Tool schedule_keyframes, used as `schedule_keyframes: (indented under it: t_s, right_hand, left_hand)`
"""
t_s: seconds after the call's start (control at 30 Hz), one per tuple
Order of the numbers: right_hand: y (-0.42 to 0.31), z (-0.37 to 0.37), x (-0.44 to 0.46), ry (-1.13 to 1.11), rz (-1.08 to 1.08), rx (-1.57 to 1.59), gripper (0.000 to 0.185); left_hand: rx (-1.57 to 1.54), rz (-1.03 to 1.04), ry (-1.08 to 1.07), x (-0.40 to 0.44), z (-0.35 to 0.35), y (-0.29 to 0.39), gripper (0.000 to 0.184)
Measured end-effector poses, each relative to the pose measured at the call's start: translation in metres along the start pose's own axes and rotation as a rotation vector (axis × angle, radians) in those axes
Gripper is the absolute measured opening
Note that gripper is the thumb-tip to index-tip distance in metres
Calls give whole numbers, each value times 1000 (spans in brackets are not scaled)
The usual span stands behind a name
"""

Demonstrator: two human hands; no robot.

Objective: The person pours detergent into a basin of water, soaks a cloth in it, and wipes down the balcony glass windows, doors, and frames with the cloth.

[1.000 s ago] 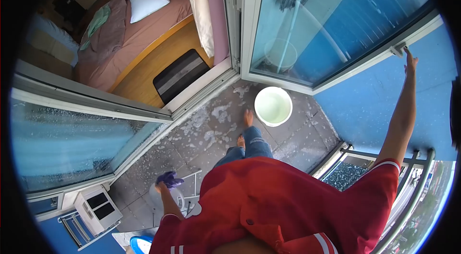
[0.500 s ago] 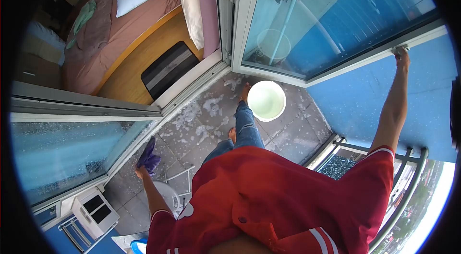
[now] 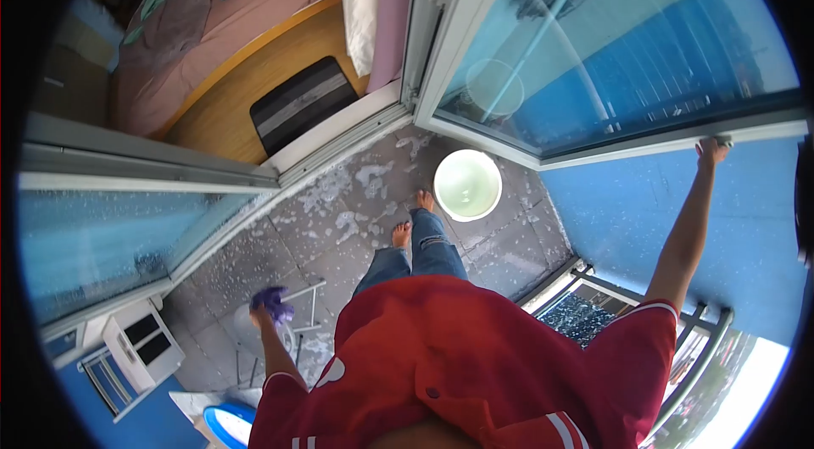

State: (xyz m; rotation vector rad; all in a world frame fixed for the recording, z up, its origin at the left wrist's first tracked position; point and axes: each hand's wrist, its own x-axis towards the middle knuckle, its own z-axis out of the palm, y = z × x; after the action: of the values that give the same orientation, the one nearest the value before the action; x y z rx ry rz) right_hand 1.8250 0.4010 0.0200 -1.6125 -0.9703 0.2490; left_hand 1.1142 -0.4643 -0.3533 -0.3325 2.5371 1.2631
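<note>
My left hand [image 3: 257, 314] is closed round a crumpled purple cloth [image 3: 275, 302], held out over the grey tiled floor near a white metal-legged stool [image 3: 303, 305]. At the upper right, my right hand [image 3: 710, 152] grips the free edge of the open glass door [image 3: 627, 145], around what looks like its handle. The door's pane is wet with drops. A round whitish bucket [image 3: 468, 184] of pale liquid stands on the floor in front of my bare feet.
Suds cover parts of the tiles [image 3: 339, 195]. A raised sill [image 3: 339, 144] leads to a room with a dark striped mat [image 3: 303, 101] and a bed. Another glass panel [image 3: 110, 237] stands at left, a white cabinet [image 3: 144, 343] below it, and a railing [image 3: 704, 356] at right.
My left hand has brought the purple cloth away from the left door frame, towards the stool. The glass door and my right hand sit lower in view. My feet have drawn back from the bucket.
</note>
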Motion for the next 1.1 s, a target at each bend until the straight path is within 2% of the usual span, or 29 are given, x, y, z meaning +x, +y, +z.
schedule_keyframes:
  t_s: [0.03,0.07,0.1,0.13,0.2,0.27,0.33,0.4,0.47,0.5,0.53,0.57,0.6,0.63,0.7,0.73,0.77,0.8,0.83,0.87,0.9,0.97,1.0,1.03,1.07,1.1]
  right_hand:
    - [0,0,6,-46,70,-115,60]
    - [16,7,21,68,101,-77,72]
    - [19,12,28,170,141,-127,86]
    - [29,2,42,9,233,103,77]
    - [44,-17,65,-263,519,510,62]
    - [28,-22,44,-274,302,165,39]
    - [21,-29,35,-245,284,148,35]
    - [17,-33,37,-242,258,111,32]
    - [22,-33,38,-276,157,168,31]
    - [45,-33,65,-330,68,189,30]
    - [78,-34,103,-342,-22,277,31]
    - [71,-14,101,-322,-19,294,30]
    - [73,-6,89,-253,16,349,29]
    - [76,3,72,-169,54,444,29]
    - [100,22,13,-86,169,689,28]
    - [123,31,-37,-130,265,757,27]
    - [155,35,-104,-278,406,732,26]
    - [184,34,-197,-695,180,-104,28]
    - [194,33,-303,-1159,119,53,22]
    - [203,21,-395,-1572,-34,40,24]
    - [159,-2,-504,-1757,238,-74,32]
    - [103,-36,-668,-2201,180,-101,44]
    - [75,-60,-741,-2298,64,81,54]
    - [14,-94,-800,-2354,-58,142,58]
    - [-16,-112,-853,-2387,-160,282,68]
    - [-40,-125,-908,-2508,-59,378,64]
  left_hand:
    - [213,66,65,0,8,-2,45]
    - [428,118,145,-2,16,1,52]
    - [529,79,134,-7,24,8,58]
    - [634,37,115,-19,28,22,64]
    - [537,55,139,-42,34,35,71]
    - [565,31,167,-48,35,22,68]
    - [579,20,193,-50,47,23,64]
    - [451,38,102,-69,51,21,64]
    - [520,79,116,-73,63,3,65]
    - [506,37,49,-86,68,15,62]
    - [281,76,70,-115,74,29,58]
    - [248,-8,60,-119,76,10,53]
    - [294,-23,49,-141,72,21,50]
    - [105,-30,73,-177,69,52,50]
    - [491,-13,52,-192,68,42,46]
    - [434,-37,5,-200,66,48,42]
    - [349,-5,-68,-205,63,49,42]
    - [328,8,-16,-216,60,68,44]
    - [324,59,54,-221,59,74,45]
    - [325,126,113,-221,52,78,47]
    - [319,115,140,-221,38,83,47]
    - [109,129,145,-222,2,97,42]
    - [98,129,170,-223,-25,106,42]
    - [-18,126,171,-227,-56,115,39]
    - [-128,129,171,-227,-89,120,37]
    - [-102,121,249,-227,-127,119,35]
